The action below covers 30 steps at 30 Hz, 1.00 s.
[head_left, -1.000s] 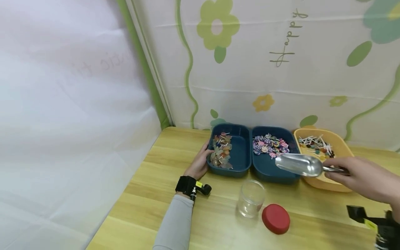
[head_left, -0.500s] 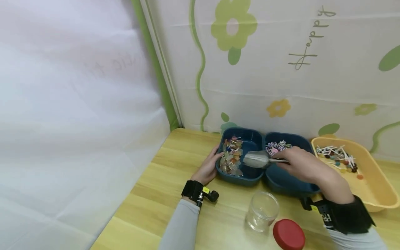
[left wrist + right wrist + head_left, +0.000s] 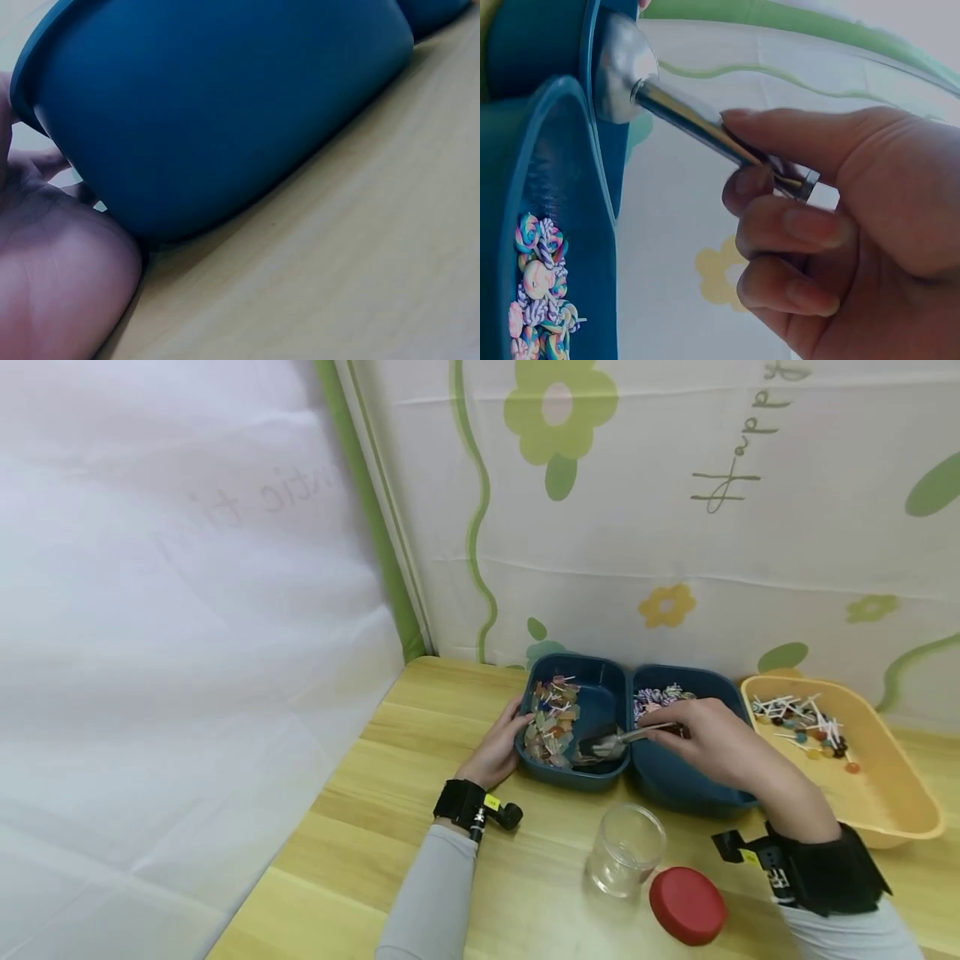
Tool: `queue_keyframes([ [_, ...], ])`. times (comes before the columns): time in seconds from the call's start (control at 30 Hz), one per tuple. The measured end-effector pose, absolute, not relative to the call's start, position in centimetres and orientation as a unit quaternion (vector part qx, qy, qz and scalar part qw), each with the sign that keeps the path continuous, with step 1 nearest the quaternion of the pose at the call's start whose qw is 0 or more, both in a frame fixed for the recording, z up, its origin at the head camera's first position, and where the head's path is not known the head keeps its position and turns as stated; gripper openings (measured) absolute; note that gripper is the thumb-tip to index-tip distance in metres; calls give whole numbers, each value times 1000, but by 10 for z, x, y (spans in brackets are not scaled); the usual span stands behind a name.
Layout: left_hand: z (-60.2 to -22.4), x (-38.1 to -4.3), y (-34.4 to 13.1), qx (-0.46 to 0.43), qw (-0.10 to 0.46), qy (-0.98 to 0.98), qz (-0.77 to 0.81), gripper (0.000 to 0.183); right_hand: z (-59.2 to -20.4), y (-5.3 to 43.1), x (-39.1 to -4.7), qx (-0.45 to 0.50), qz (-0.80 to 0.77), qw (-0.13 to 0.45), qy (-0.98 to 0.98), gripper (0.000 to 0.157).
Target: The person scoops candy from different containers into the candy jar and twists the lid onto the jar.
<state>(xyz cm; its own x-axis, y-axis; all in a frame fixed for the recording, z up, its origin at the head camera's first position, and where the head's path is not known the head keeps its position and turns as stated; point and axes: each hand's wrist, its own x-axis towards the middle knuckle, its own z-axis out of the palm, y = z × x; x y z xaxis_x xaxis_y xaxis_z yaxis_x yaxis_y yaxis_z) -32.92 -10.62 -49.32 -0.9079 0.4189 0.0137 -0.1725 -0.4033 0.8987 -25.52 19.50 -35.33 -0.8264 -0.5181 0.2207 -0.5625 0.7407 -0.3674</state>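
My left hand (image 3: 495,750) holds the left blue bin (image 3: 585,781) at its left side, thumb over the rim and fingers along the outer wall. Small wrapped-looking candies and lollipops (image 3: 553,718) lie along that bin's left part. A metal scoop (image 3: 606,745) has its bowl down inside the same bin, just right of the candies. My right hand (image 3: 708,739) grips its handle (image 3: 697,124) between thumb and curled fingers, above the second blue bin (image 3: 693,802). Swirled candies (image 3: 541,285) sit in that second bin, partly hidden by my hand in the head view.
A yellow bin (image 3: 888,814) with lollipops stands at the right. In front of the bins are a clear jar (image 3: 626,852) and a red lid (image 3: 687,906) on the wooden table (image 3: 360,827). A printed cloth (image 3: 600,568) hangs close behind.
My right hand has carried the scoop leftward from near the yellow bin and lowered it into the left blue bin. My left hand stays on that bin. The head view has shifted.
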Motion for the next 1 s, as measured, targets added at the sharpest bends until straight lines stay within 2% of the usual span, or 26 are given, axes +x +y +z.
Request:
queue_keyframes([
  [0.27,-498,-331,-100,108,172,525,827,55,-369,183,-262,271,223,63,-934,19],
  [0.57,-498,-337,-93,105,168,533,823,58,-408,180,-281,275,282,-18,-919,29],
  [0.77,-501,-337,-94,105,175,530,823,58,-408,175,-278,252,270,-47,-928,31],
  [1.0,-501,-335,-94,99,175,536,820,58,-400,177,-276,233,241,-48,-941,33],
])
